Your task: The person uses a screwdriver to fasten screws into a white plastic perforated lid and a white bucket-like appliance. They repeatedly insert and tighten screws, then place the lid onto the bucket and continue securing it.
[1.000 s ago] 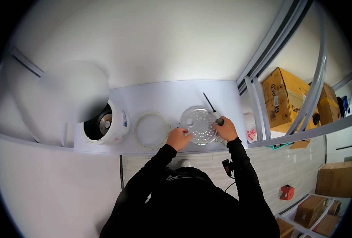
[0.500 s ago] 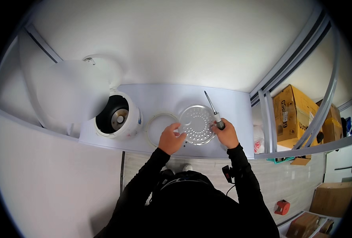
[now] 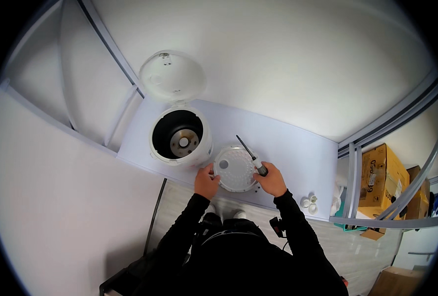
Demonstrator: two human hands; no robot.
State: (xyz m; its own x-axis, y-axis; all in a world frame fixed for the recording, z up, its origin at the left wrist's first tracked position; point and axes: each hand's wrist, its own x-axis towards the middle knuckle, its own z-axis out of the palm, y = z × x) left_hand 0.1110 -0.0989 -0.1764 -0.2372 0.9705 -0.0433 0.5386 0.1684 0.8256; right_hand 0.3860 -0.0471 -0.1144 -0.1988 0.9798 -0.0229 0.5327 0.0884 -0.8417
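1. Here, a pale tabletop stretches beneath the fingers to a white wall beyond them.
2. One round disc sits between the hands; the left hand's fingers pinch its left rim.
3. One screwdriver is gripped in the right hand's fingers, at the disc's right edge.
4. One open white cooker stands left of them, three small white pieces right.

Open way at the far right
Bare surface spreads beyond the screwdriver; cooker and raised lid block the left.
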